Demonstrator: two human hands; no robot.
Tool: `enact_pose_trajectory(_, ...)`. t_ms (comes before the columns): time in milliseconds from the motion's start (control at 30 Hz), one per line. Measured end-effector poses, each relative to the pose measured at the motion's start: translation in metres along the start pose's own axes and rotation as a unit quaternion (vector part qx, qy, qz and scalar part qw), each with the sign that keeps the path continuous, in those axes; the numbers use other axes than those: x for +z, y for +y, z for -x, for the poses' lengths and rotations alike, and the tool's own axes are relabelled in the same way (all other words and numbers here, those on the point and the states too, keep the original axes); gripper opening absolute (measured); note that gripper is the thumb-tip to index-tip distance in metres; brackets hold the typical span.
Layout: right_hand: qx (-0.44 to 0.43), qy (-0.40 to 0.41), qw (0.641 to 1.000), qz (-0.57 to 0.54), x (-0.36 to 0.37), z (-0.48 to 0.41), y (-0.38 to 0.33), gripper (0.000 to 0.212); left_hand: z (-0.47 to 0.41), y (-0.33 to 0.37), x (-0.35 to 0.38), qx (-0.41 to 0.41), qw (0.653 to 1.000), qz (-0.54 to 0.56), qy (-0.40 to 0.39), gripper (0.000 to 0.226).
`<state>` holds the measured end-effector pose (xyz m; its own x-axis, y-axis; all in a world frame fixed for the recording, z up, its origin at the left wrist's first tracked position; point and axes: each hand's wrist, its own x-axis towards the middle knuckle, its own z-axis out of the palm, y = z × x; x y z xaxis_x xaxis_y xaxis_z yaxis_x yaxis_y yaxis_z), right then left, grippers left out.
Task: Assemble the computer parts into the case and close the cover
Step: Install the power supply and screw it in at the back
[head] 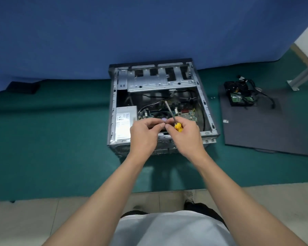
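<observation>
Open case (pixel 112 107) lies on its side on the green mat (pixel 60 139), dead ahead of both hands; motherboard (pixel 189 114) and power supply (pixel 125 121) sit inside. Right hand (pixel 186 134) is curled round a yellow-handled screwdriver (pixel 169 111), shaft running away and slightly left, tip over the board. Left hand (pixel 144 134), fingers bent, pinches a small piece (pixel 164 119) just beside the shaft's handle end (likely a screw; too small to tell). Judged next: the piece must travel forward along the shaft to meet the tip. Cover panel (pixel 260 132) lies well right, with hard drive (pixel 240 100) and cables on it, not fitted.
</observation>
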<state>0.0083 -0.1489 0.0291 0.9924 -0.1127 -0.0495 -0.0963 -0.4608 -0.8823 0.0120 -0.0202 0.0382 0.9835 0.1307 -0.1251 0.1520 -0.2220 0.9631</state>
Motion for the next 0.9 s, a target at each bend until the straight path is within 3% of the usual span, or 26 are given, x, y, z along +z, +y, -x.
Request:
enact_pose_trajectory(167,-0.029,-0.008,0.996,0.082,0.052,0.035,-0.021,0.019,0.022,-0.018,-0.051,-0.038,0.999,0.01,0.026,0.029)
enact_pose_trajectory(367,-0.094,0.014,0.973,0.211,0.089,0.05,-0.031,0.02,0.032,-0.036,-0.087,-0.056,0.998,-0.024,0.021,0.027)
enact_pose_trajectory(600,-0.11,0.024,0.98,0.161,0.122,0.05,-0.023,0.014,0.035,-0.059,-0.103,-0.124,0.987,0.056,0.09,0.027)
enact_pose_trajectory(700,-0.11,0.006,0.982,0.15,0.128,0.055,-0.012,0.01,0.037,-0.07,-0.104,-0.182,0.963,0.139,0.144,0.012)
enact_pose_trajectory(767,-0.117,-0.001,0.981,0.151,0.131,0.056,-0.007,0.009,0.035,-0.076,-0.104,-0.227,0.943,0.169,0.177,0.015)
enact_pose_trajectory(900,-0.127,-0.001,0.977,0.174,0.141,0.058,-0.007,0.009,0.032,-0.085,-0.107,-0.299,0.921,0.18,0.175,0.016)
